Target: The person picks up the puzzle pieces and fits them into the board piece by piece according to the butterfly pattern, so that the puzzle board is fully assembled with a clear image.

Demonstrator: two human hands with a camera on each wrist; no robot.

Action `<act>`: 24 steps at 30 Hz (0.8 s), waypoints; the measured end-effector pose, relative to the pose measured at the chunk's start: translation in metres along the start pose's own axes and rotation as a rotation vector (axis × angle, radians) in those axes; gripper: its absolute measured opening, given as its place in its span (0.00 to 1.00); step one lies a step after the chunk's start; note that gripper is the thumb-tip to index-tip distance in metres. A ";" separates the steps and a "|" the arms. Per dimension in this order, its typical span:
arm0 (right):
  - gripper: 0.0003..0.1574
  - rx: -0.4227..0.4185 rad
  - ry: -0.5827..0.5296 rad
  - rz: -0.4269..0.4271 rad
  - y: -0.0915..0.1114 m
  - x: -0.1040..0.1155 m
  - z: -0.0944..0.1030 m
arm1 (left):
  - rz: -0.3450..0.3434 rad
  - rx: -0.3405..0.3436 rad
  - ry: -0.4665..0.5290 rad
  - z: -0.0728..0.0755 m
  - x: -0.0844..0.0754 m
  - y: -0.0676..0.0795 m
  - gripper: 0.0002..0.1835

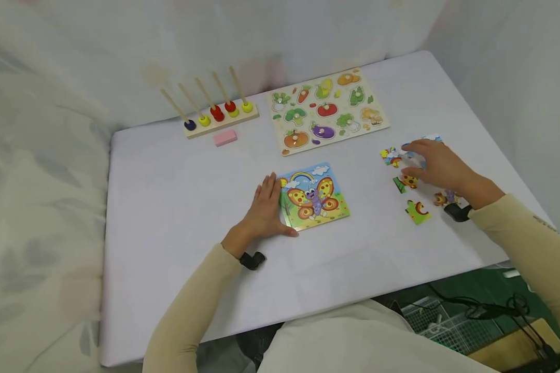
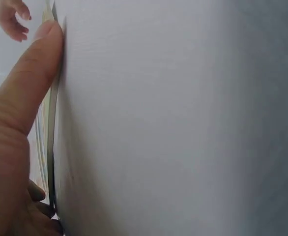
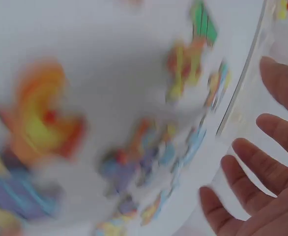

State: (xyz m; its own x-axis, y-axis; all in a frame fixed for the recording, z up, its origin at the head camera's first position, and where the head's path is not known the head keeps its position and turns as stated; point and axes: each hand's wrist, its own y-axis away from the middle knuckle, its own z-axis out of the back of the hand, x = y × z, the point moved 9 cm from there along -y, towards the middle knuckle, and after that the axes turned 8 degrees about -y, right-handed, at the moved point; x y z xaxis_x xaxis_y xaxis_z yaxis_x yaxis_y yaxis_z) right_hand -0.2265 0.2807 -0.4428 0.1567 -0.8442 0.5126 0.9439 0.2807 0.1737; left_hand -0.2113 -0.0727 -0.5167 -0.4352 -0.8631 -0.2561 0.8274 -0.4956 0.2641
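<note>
A square butterfly puzzle (image 1: 315, 199) lies on the white table. My left hand (image 1: 263, 210) rests along its left side, fingers straight and thumb stretched past the lower left corner. In the left wrist view, the thumb (image 2: 33, 73) lies against the thin edge of the board (image 2: 51, 132). My right hand (image 1: 441, 166) hovers over scattered jigsaw pieces at the right, its fingers spread and holding nothing. It partly hides several pieces. A green and red piece (image 1: 418, 212) lies nearest the table's front. In the right wrist view, an orange and yellow piece (image 3: 41, 118) shows blurred.
A vegetable peg board (image 1: 303, 115) lies behind the puzzle. To its left stands a wooden bead rack (image 1: 224, 123) with upright pegs, and a pink block (image 1: 225, 137) lies before it. Fabric walls border the table's back and sides.
</note>
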 end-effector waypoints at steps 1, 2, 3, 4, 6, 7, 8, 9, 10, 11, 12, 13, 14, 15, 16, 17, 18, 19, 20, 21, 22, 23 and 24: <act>0.39 0.004 0.022 0.009 -0.007 -0.002 0.004 | 0.002 -0.001 0.006 0.001 0.001 0.000 0.82; 0.39 0.018 0.047 0.010 -0.013 -0.004 0.008 | 0.002 -0.002 0.009 0.001 0.001 0.000 0.82; 0.40 0.039 0.071 0.006 -0.019 -0.006 0.010 | 0.001 -0.001 0.011 0.001 0.001 0.000 0.82; 0.40 0.063 0.087 0.002 -0.025 -0.008 0.011 | -0.001 0.001 0.017 0.001 0.001 -0.001 0.82; 0.43 0.113 0.106 -0.010 -0.035 -0.011 0.011 | -0.001 0.005 0.024 0.001 0.001 -0.001 0.82; 0.44 0.137 0.115 -0.012 -0.040 -0.012 0.009 | 0.003 0.005 0.021 0.002 0.001 0.000 0.82; 0.45 0.162 0.121 -0.016 -0.044 -0.013 0.007 | 0.010 0.006 0.018 0.002 0.002 0.000 0.83; 0.46 0.181 0.128 -0.014 -0.047 -0.014 0.005 | 0.018 0.005 0.014 0.002 0.002 0.001 0.83; 0.47 0.195 0.134 -0.008 -0.050 -0.015 0.002 | 0.026 0.005 0.010 0.002 0.003 0.002 0.83; 0.47 0.209 0.146 0.001 -0.052 -0.015 -0.001 | 0.032 0.003 0.007 0.001 0.003 0.002 0.83; 0.47 0.222 0.164 0.010 -0.053 -0.016 -0.004 | 0.035 0.001 -0.002 0.001 0.003 0.002 0.83; 0.46 0.227 0.178 0.020 -0.053 -0.016 -0.007 | 0.035 -0.001 -0.008 0.000 0.003 0.002 0.83; 0.45 0.230 0.193 0.027 -0.052 -0.017 -0.008 | 0.032 -0.003 -0.013 -0.001 0.002 0.002 0.83; 0.45 0.229 0.206 0.030 -0.051 -0.017 -0.010 | 0.028 -0.006 -0.017 -0.002 0.001 0.002 0.83; 0.44 0.227 0.217 0.034 -0.050 -0.018 -0.010 | 0.024 -0.009 -0.019 -0.002 0.001 0.001 0.83; 0.43 0.222 0.224 0.040 -0.049 -0.018 -0.011 | 0.022 -0.010 -0.021 -0.002 0.000 0.001 0.83; 0.42 0.211 0.226 0.046 -0.048 -0.018 -0.011 | 0.021 -0.012 -0.027 -0.002 0.000 0.000 0.83; 0.41 0.197 0.222 0.051 -0.048 -0.018 -0.010 | 0.023 -0.012 -0.030 -0.002 0.000 0.000 0.84; 0.41 0.180 0.217 0.056 -0.048 -0.018 -0.009 | 0.028 -0.011 -0.034 -0.002 0.000 0.000 0.84; 0.40 0.161 0.207 0.063 -0.048 -0.018 -0.009 | 0.032 -0.010 -0.038 -0.001 0.001 0.000 0.84; 0.38 0.139 0.196 0.072 -0.049 -0.018 -0.008 | 0.036 -0.011 -0.040 0.000 0.002 0.000 0.84; 0.37 0.119 0.181 0.077 -0.051 -0.018 -0.008 | 0.040 -0.010 -0.043 0.000 0.002 0.001 0.84; 0.36 0.104 0.164 0.077 -0.052 -0.018 -0.008 | 0.043 -0.008 -0.044 0.000 0.003 0.001 0.84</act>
State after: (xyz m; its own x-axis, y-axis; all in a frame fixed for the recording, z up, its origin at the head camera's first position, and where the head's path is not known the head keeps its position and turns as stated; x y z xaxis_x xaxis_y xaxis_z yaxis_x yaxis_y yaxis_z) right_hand -0.2763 0.2776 -0.4682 0.2809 -0.8790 0.3853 0.8934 0.3861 0.2295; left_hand -0.2117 -0.0761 -0.5171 -0.4138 -0.8873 -0.2037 0.8487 -0.4569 0.2662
